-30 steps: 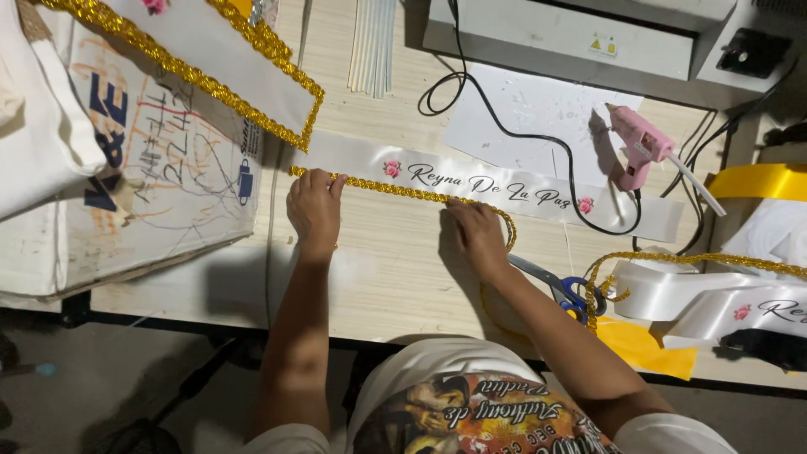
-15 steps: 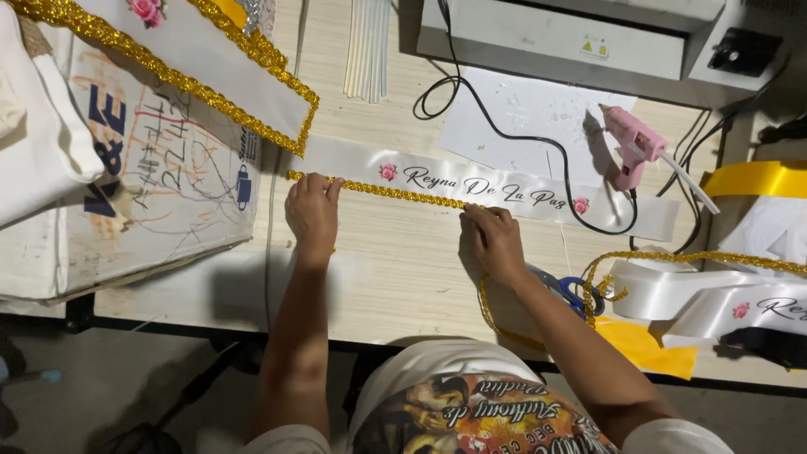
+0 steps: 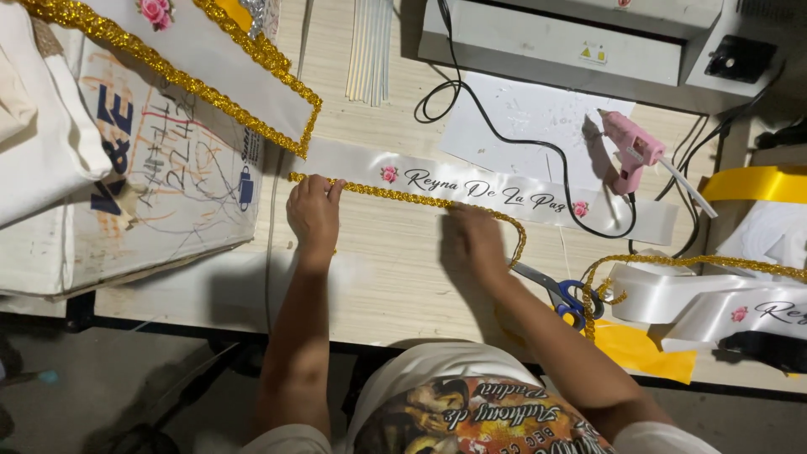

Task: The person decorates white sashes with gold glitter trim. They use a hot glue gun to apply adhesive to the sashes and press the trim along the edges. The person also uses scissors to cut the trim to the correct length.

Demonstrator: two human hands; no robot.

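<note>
left hand [image 3: 313, 212] pressed flat, fingers together, on the end of the gold sequin trim [image 3: 403, 198]; right hand [image 3: 477, 240] likewise flat, pinning the same trim further along, neither hand closed around anything. trim laid along the lower edge of the white satin sash [image 3: 496, 193], stretched across the middle of the worktop [image 3: 387, 277], then curling past the right hand toward the blue-handled scissors [image 3: 563, 294]. pink glue gun [image 3: 630, 155] standing just beyond the sash on a white paper sheet [image 3: 530, 113], black cable [image 3: 504, 126] looping across sheet and sash. clear glue sticks [image 3: 370, 46] at the far edge, grey machine [image 3: 572, 38] beside them. scribbled cardboard box [image 3: 160, 193] to the left, a gold-edged sash [image 3: 210, 63] draped over it. more rolled sash [image 3: 714, 294] and yellow ribbon [image 3: 752, 183] at right. pale wood-grain worktop, dim grey floor [image 3: 101, 378] below.
</note>
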